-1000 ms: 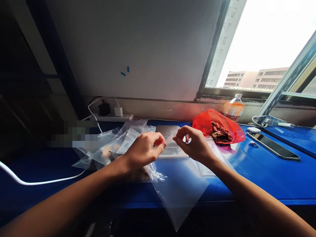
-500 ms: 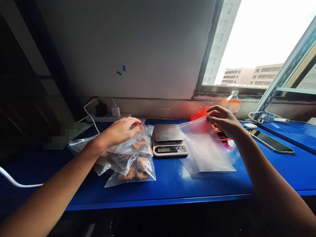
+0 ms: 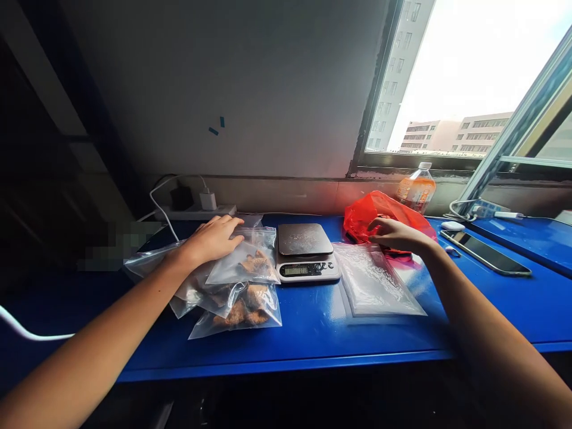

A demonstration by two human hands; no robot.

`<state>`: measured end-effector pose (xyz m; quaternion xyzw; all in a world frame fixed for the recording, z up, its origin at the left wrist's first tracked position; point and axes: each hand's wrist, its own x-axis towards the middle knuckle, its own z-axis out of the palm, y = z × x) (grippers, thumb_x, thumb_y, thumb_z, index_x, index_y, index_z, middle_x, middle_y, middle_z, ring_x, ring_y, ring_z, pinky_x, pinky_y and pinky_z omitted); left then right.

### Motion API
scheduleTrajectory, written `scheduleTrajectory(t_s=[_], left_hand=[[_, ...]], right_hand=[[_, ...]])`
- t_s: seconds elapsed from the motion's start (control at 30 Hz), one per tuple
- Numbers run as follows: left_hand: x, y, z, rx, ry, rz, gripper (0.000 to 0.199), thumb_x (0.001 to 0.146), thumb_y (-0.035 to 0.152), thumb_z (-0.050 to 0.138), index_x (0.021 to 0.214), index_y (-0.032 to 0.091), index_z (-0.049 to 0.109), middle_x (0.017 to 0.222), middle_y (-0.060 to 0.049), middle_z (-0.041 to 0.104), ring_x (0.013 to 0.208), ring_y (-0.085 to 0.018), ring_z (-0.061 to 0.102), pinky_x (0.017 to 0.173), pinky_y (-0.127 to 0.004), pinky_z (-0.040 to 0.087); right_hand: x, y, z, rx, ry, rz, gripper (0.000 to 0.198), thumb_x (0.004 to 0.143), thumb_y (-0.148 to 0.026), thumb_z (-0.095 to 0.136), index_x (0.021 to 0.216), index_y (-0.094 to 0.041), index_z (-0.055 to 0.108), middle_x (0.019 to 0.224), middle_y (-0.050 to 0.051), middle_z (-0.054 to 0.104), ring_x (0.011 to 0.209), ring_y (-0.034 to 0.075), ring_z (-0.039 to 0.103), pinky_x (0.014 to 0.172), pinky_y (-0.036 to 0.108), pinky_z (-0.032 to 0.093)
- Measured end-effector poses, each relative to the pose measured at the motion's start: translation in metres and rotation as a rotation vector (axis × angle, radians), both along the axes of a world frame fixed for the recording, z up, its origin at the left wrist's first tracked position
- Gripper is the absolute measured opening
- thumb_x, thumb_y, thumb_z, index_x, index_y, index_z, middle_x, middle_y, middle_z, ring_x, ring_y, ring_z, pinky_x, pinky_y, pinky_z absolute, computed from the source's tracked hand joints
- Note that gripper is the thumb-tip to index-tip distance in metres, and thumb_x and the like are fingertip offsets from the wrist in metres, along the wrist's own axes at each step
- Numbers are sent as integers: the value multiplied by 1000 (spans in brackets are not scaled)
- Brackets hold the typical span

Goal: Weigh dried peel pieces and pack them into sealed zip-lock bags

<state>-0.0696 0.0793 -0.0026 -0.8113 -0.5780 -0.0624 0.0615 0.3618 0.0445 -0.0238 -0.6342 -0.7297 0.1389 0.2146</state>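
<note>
Clear bags (image 3: 382, 289) now lie flat, released, right of frame centre; right hand (image 3: 402, 235), fingers parted, hovers near the red bag (image 3: 379, 205); left hand (image 3: 213, 241), loosely spread, over filled bags (image 3: 250, 307).

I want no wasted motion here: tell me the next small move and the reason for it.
Probably dip the right hand into the red bag: it hangs by the bag's opening with nothing visible in its grip, and the scale's plate shows only specks. The left hand, over clear bags of brown pieces, could wait.
</note>
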Motion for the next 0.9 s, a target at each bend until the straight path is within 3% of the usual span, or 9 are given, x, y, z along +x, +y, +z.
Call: scheduleTrajectory(t_s=[0.17, 0.27, 0.47, 0.6, 0.67, 0.77, 0.9], left_hand=[[-1, 1, -2, 86, 8, -29, 33, 82, 40, 44, 107, 23, 59, 116, -8, 62, 110, -28, 54, 91, -40, 42], [-1, 3, -3, 112, -10, -23, 28, 81, 40, 47, 101, 24, 59, 111, -7, 64, 107, -28, 55, 88, -40, 43], [-4, 13, -6, 133, -2, 27, 19, 80, 37, 50, 84, 22, 61, 101, -9, 63, 102, -29, 57, 84, -39, 44], [-7, 13, 2, 134, -5, 41, 12, 80, 28, 50, 78, 22, 61, 92, -7, 59, 91, -25, 60, 76, -35, 46], [-6, 3, 12, 173, -64, -16, 12, 82, 26, 48, 81, 22, 60, 92, -5, 57, 85, -21, 59, 74, -32, 46], [8, -22, 27, 302, -296, -262, 12, 84, 18, 46, 80, 20, 57, 91, -3, 54, 79, -16, 57, 76, -29, 46], [39, -58, 28, 375, -412, -501, 15, 85, 7, 45, 83, 17, 56, 97, -3, 53, 80, -13, 55, 74, -26, 47]], right_hand=[[-10, -2, -2, -21, -49, 69, 33, 72, -43, 64, 94, -19, 64, 89, 7, 69, 73, 18, 62, 62, 29, 47], [-15, -3, -3, 52, -80, 63, 29, 74, -40, 63, 93, -19, 64, 85, 6, 69, 70, 18, 61, 59, 29, 46], [-31, -6, 2, 120, -140, 124, 24, 79, -40, 57, 91, -19, 62, 84, 6, 68, 71, 18, 60, 60, 30, 46], [-44, -16, 14, 203, -137, 151, 24, 82, -40, 54, 94, -20, 62, 88, 6, 68, 76, 19, 61, 65, 31, 47], [-53, -21, 23, 252, -41, 151, 27, 83, -41, 54, 98, -20, 61, 92, 6, 68, 78, 19, 62, 67, 32, 48], [-80, -26, 36, 306, 138, 209, 30, 84, -43, 55, 100, -19, 61, 88, 6, 67, 76, 17, 62, 66, 31, 49], [-135, -32, 40, 341, 282, 382, 29, 84, -38, 56, 103, -17, 60, 87, 5, 66, 71, 14, 58, 64, 29, 46]])
